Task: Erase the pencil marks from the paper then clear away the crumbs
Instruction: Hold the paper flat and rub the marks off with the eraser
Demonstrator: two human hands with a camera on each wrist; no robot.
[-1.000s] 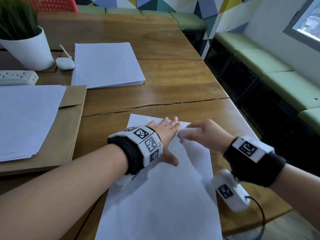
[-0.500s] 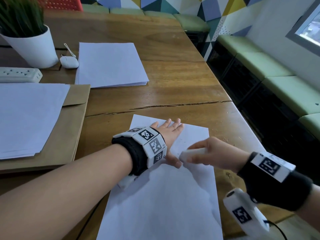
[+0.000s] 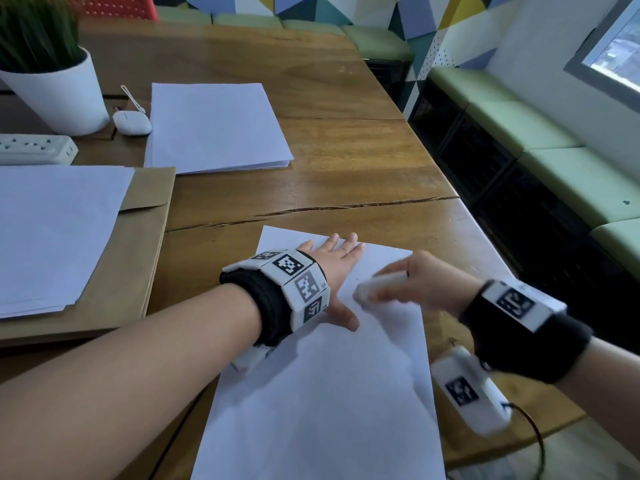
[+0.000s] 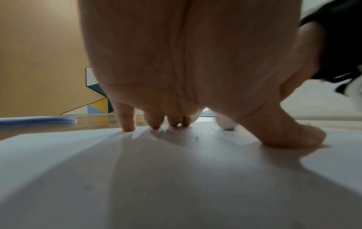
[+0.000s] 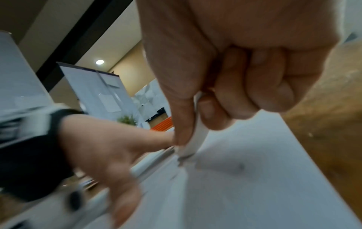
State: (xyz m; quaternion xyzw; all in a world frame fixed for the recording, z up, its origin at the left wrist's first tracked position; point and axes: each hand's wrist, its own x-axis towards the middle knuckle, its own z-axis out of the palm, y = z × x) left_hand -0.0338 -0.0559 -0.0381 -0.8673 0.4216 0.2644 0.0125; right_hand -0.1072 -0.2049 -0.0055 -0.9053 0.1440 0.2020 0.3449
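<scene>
While our left hand (image 3: 337, 261) lies flat with fingers spread, pinning the paper (image 3: 322, 393), our right hand (image 3: 426, 282) pinches the white eraser (image 3: 375, 289), its tip on the sheet beside the left thumb. We judge the rubbing step underway; a few dark crumbs (image 4: 196, 137) dot the sheet, so sweeping them off should follow. Farther out, the wooden table (image 3: 346, 150) carries another paper stack (image 3: 214, 126) and a potted plant (image 3: 52, 74); green benches (image 3: 554, 161) line the wall.

A sheet of paper (image 3: 322, 403) is laid on the wooden bench (image 3: 346, 161) beneath the fingers (image 3: 341, 244); beyond them lie a paper stack (image 3: 214, 126) and an envelope (image 3: 138, 244).
</scene>
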